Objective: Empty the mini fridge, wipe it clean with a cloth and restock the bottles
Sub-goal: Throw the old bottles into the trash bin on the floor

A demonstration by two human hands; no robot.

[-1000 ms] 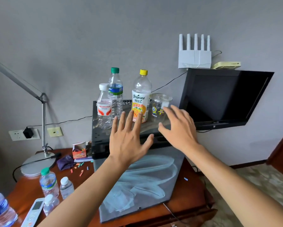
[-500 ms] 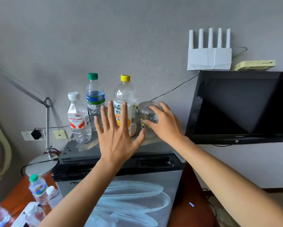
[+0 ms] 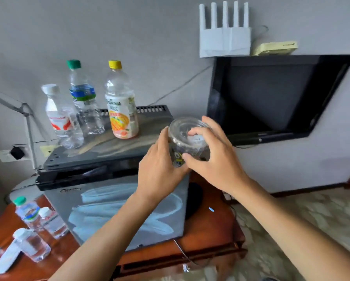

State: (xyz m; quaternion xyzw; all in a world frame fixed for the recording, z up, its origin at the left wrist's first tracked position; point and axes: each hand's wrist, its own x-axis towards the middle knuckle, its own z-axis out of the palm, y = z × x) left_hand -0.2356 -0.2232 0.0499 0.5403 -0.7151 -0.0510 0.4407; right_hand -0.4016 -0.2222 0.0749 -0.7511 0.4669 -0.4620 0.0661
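Note:
A clear plastic cup with a lid (image 3: 185, 136) is held above the front right corner of the mini fridge (image 3: 117, 207). My left hand (image 3: 160, 169) cups its left side and my right hand (image 3: 214, 159) grips it from the right, fingers over the lid. The fridge door is closed. On the fridge top (image 3: 117, 147) stand three bottles: a white-capped water bottle (image 3: 62, 118), a green-capped water bottle (image 3: 85, 100) and a yellow-capped Tropicana juice bottle (image 3: 121, 104).
Several small water bottles (image 3: 34, 222) and a white remote (image 3: 6, 258) lie on the wooden table (image 3: 210, 236) left of the fridge. A black TV (image 3: 271, 96) hangs on the wall at right, with a white router (image 3: 224, 35) above. A desk lamp arm (image 3: 28, 126) stands at left.
My right hand has lifted the lidded cup off the fridge top toward me. My left hand, open in the air before, now holds the cup's left side.

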